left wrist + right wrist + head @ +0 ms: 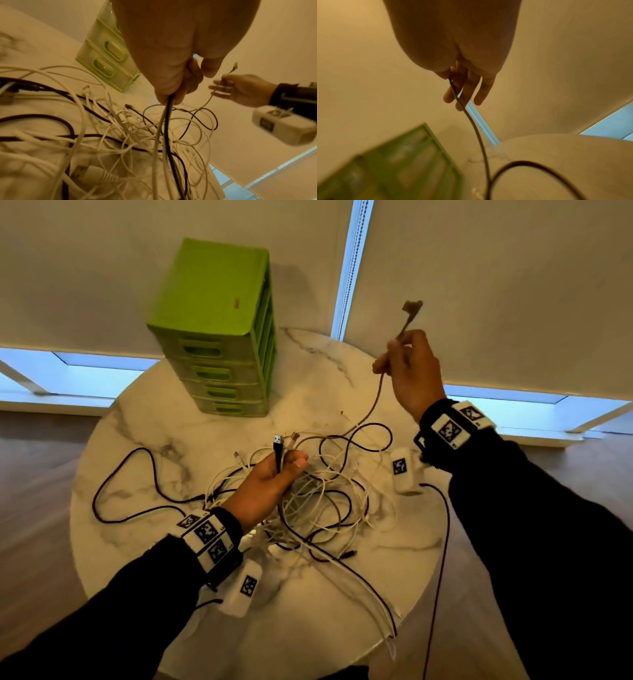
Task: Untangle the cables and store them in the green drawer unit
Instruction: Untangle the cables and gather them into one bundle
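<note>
A tangle of white and black cables (318,508) lies in the middle of the round marble table (164,419). My left hand (274,474) hovers over the pile and grips a black USB cable (278,445) together with white strands (169,121), plugs pointing up. My right hand (407,368) is raised at the right and pinches a thin brownish cable (375,395) near its plug end (411,306), which sticks up above the fingers (464,92). That cable (479,135) runs down into the pile. The green drawer unit (215,330) stands at the back, its drawers closed.
A long black cable loop (126,487) sprawls toward the table's left edge. Another black cable (442,542) hangs off the right edge. White cables trail over the front edge (387,621). Window blinds (496,285) hang behind the table; wooden floor lies around it.
</note>
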The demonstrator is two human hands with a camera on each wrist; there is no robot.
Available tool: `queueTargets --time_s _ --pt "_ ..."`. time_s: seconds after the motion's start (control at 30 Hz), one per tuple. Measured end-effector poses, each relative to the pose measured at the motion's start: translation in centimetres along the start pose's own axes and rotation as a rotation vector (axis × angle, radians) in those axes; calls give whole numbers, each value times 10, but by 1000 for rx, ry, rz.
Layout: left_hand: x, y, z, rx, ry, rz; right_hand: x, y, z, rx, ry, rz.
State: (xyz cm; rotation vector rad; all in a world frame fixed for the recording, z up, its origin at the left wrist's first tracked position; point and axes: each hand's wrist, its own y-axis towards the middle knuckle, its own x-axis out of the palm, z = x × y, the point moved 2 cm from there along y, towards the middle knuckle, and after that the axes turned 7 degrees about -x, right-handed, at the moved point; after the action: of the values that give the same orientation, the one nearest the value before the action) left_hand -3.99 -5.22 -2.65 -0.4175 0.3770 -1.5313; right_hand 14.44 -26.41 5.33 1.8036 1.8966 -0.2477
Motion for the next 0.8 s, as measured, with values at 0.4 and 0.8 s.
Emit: queueTargets --time_s 0.4,0.8 --pt "-40 -72 57 293 -130 -57 96 -197 -119 -117 88 -237" --pt "-47 -68 52 233 -15 -31 120 -219 -86 -177 -81 -332"
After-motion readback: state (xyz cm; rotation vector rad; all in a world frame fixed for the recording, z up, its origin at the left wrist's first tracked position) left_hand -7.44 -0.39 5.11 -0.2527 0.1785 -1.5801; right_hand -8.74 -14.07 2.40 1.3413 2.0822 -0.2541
